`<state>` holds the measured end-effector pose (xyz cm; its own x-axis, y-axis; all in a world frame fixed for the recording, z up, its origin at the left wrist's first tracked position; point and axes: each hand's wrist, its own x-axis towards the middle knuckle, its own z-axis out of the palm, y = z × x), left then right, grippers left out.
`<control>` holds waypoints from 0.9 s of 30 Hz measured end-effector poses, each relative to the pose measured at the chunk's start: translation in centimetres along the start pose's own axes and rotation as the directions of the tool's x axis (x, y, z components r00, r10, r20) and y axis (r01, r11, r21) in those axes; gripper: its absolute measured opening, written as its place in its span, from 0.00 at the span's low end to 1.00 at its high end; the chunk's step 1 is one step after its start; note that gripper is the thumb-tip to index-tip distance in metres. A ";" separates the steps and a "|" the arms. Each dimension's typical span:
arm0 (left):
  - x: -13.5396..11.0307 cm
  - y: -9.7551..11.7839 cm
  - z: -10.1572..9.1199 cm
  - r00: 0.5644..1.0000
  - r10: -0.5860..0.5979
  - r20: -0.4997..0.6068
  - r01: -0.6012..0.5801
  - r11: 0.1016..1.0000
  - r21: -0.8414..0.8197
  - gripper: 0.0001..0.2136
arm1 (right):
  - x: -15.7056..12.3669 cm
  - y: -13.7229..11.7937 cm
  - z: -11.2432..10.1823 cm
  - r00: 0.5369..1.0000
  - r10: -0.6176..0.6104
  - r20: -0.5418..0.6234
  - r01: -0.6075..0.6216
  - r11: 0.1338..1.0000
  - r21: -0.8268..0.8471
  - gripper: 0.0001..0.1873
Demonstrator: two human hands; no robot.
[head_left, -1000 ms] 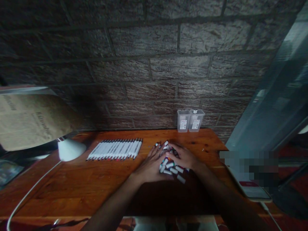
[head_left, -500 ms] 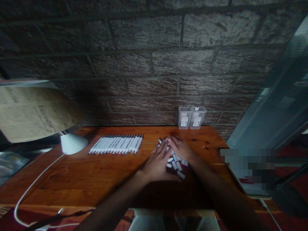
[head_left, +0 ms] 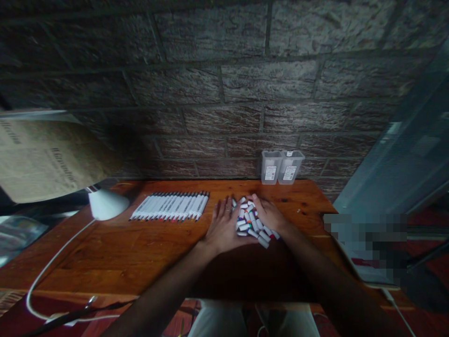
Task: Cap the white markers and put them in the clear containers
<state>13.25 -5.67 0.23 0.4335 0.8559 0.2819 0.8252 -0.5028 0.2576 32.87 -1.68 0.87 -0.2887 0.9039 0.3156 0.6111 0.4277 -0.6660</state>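
A loose pile of white markers with coloured caps (head_left: 249, 223) lies on the wooden table (head_left: 140, 252), right of centre. My left hand (head_left: 221, 224) lies flat on the table along the pile's left side, fingers stretched out and a ring on one finger. My right hand (head_left: 269, 214) rests on the pile's right side, fingers extended over the markers. Neither hand grips a marker. To the left, a neat row of white markers (head_left: 170, 206) lies side by side.
Two clear plastic containers (head_left: 281, 166) stand against the brick wall (head_left: 224, 93) at the table's back. A white lamp (head_left: 106, 204) with its cable (head_left: 49, 278) sits at the left, under a newspaper sheet (head_left: 45, 154). A phone (head_left: 365, 274) lies at the right edge.
My hands have drawn apart from over the pile, uncovering the markers between them. The left hand has slid left and flattened. The view has tilted slightly.
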 end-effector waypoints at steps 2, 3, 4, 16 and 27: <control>0.0 -0.1 0.1 1.000 -0.013 0.022 0.014 0.999 -0.040 0.57 | -0.4 -0.1 0.2 0.999 0.013 -0.049 -0.013 1.000 0.012 0.34; 0.0 -0.2 0.2 0.999 -0.012 0.032 0.014 0.998 -0.057 0.57 | -0.6 -0.1 0.4 0.997 0.023 -0.073 -0.022 1.000 0.015 0.34; 0.1 -0.2 0.2 0.999 -0.005 0.041 0.008 0.998 -0.070 0.57 | -0.6 -0.2 0.6 0.994 0.038 -0.098 -0.036 0.999 0.016 0.34; 0.3 -0.7 -0.3 0.998 0.026 0.056 -0.021 0.996 -0.089 0.54 | -0.5 0.4 -2.1 0.990 0.112 -0.092 -0.110 0.994 0.019 0.29; 0.1 2.0 0.7 0.997 0.055 0.052 -0.053 0.998 -0.041 0.60 | 0.3 -0.1 1.6 0.928 0.259 -0.267 -0.216 0.959 0.182 0.34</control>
<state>15.18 -6.48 0.13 0.4967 0.8321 0.2468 0.7854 -0.5519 0.2802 31.60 -1.47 -0.05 0.0876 0.9497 0.3007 0.5147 0.2153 -0.8299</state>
